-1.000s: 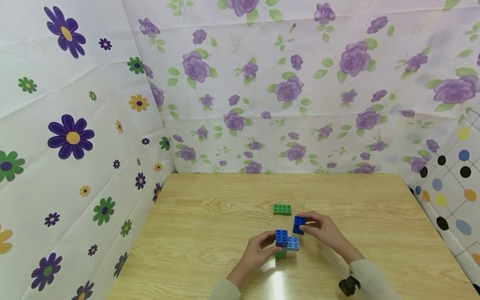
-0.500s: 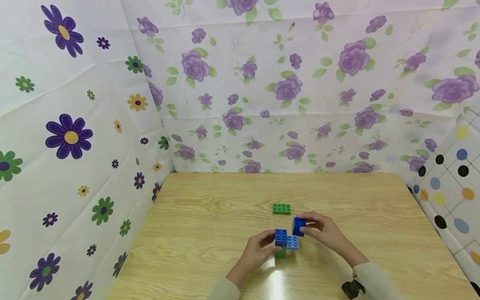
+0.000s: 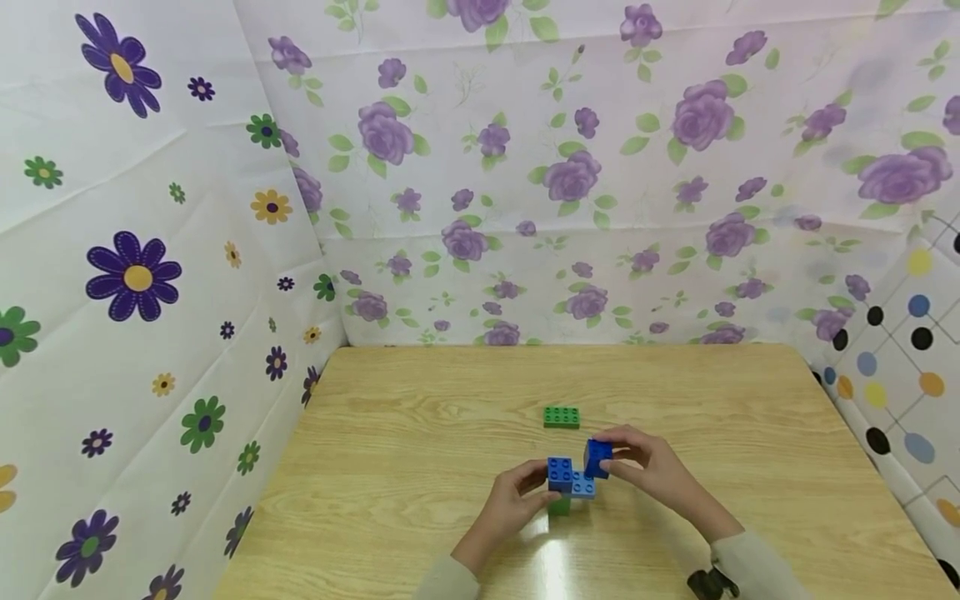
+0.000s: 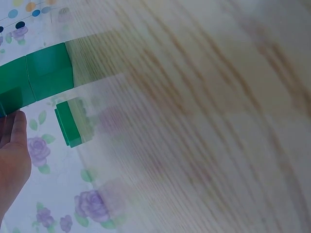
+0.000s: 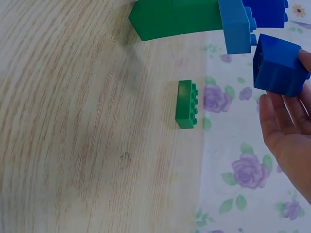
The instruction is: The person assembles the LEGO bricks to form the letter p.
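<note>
A stack of toy building blocks stands on the table, with green blocks [image 5: 180, 18] at the bottom, a light blue block [image 5: 236, 29] across them and a dark blue block [image 3: 559, 473] on top at the left. My left hand [image 3: 517, 497] grips the stack's upper left, thumb in front and fingers behind. In my right hand [image 3: 648, 467] a second dark blue block [image 5: 278, 65] is pinched between thumb and fingers. It is tilted, close above the light blue block's bare studs. In the left wrist view only part of my left hand [image 4: 13, 158] shows.
A flat green block [image 3: 562, 417] lies on the wooden table [image 3: 420, 433] behind the stack. Flowered cloth [image 3: 465, 242] hangs along the back and left, with a dotted cloth [image 3: 892, 367] at the right. A dark object [image 3: 712, 583] is at the right sleeve.
My right hand has brought its dark blue block slightly down and nearer the light blue block. My left hand stays on the stack. The head view has shifted a little.
</note>
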Available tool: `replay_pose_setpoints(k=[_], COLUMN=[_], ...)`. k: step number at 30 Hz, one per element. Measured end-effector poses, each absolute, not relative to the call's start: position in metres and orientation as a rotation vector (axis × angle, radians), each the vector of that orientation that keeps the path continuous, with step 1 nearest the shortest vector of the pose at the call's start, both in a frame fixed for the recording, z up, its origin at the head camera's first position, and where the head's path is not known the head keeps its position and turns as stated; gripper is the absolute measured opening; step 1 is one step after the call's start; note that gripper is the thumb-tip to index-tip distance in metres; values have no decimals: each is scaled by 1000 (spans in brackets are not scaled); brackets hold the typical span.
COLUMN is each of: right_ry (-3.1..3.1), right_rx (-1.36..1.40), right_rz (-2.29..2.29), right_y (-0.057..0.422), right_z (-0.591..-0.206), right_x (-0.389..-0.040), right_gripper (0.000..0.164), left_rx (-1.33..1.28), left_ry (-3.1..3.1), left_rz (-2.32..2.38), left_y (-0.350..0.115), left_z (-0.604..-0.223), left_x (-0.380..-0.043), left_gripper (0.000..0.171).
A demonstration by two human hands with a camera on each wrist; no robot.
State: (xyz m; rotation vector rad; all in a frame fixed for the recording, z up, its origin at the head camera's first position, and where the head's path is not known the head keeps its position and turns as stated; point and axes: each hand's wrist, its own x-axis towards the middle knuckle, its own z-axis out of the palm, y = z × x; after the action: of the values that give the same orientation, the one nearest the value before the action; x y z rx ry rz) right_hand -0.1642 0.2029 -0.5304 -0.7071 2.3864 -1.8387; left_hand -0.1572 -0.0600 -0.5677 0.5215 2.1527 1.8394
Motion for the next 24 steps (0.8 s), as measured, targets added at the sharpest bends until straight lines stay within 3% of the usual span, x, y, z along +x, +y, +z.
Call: replay_pose_setpoints(k=[24], right_ry=[2364], right_rx=[-749], right_rz=[-1794], right_y=[199], right_z=[-529], right_x=[-149], right_gripper=[34], left_rx=[501], left_ry=[2167], left_rz=[1835], left_y=[-60], left_z=[-570], left_x=[-158], left_gripper=[38])
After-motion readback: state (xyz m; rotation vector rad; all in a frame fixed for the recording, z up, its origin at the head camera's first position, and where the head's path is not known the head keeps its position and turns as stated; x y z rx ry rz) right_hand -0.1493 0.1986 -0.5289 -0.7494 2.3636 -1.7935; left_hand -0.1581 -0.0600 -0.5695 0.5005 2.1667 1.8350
